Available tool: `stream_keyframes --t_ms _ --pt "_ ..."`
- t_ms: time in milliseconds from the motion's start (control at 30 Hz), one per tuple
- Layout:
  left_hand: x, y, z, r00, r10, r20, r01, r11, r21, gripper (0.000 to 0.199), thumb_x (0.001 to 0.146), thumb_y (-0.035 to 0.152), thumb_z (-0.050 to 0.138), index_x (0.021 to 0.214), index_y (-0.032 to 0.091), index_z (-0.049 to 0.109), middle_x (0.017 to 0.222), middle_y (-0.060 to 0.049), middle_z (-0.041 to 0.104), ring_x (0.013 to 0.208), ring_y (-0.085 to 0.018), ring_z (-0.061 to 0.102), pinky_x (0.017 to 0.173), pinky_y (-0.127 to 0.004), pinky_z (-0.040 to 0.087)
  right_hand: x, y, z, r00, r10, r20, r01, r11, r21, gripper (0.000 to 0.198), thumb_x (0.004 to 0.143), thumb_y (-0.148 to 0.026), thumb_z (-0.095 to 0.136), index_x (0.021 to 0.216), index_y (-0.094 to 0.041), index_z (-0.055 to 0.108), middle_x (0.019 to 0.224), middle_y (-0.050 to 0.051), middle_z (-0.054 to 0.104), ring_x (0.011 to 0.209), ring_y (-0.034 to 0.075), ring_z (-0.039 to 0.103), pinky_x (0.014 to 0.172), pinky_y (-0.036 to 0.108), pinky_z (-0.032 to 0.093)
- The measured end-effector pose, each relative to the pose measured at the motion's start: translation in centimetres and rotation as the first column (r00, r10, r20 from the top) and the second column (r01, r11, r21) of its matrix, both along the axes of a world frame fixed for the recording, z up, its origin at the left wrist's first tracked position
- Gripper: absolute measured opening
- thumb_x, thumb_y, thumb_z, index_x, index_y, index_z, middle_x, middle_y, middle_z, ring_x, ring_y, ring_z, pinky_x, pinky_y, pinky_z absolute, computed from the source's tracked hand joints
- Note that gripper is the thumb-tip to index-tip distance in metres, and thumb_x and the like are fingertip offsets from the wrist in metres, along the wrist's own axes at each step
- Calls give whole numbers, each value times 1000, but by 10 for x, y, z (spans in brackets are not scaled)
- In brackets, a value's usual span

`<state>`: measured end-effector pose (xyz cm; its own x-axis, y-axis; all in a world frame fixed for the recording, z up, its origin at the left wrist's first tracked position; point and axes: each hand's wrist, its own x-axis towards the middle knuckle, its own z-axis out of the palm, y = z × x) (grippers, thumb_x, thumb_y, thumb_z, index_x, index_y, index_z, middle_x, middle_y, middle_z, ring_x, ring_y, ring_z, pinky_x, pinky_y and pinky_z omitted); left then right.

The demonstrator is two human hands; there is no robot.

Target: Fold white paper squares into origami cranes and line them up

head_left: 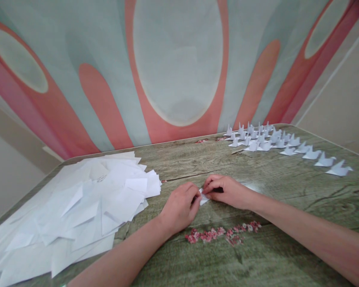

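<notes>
Between my two hands, low over the middle of the table, is a small folded piece of white paper (203, 198). My left hand (182, 205) has its fingers closed on the paper's left edge. From the right, my right hand (224, 190) pinches the same piece between thumb and fingers. The fingers cover much of the paper, so its exact folded shape is partly hidden. Several finished white paper cranes (275, 137) stand in rows at the far right of the table.
A broad, loose pile of white paper sheets (86, 207) covers the table's left side. The wood-patterned tabletop (287, 255) bears printed pink flowers (209, 234) in front of my hands. A wall with a painted coral and grey-green pattern (179, 59) rises directly behind the table.
</notes>
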<state>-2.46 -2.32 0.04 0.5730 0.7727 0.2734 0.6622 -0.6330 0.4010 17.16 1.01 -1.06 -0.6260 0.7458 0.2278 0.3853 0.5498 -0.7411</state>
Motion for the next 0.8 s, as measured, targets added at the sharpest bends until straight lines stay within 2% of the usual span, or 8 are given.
stream_keyframes --t_ms 567,667,800 --pt "6 0 0 998 62 21 -61 997 -41 8 79 13 45 75 16 50 78 -3 51 74 -16 48 67 -27 41 4 -3 0 999 28 34 -31 995 96 16 80 -12 55 85 -19 68 88 3 62 85 15 56 80 31 44" --pt "6 0 1 998 67 21 -66 997 -50 8 79 12 45 75 16 50 78 -3 51 74 -15 48 67 -26 40 11 -6 4 993 83 86 -94 988 125 25 82 -8 49 94 -20 67 94 4 63 90 15 56 83 33 43" --pt "7 0 1 997 76 28 -75 996 -52 8 79 11 45 74 16 50 77 -3 51 74 -15 49 67 -26 40 23 -9 12 962 212 172 -242 954 175 43 79 2 39 109 -19 61 103 6 64 98 16 55 88 35 43"
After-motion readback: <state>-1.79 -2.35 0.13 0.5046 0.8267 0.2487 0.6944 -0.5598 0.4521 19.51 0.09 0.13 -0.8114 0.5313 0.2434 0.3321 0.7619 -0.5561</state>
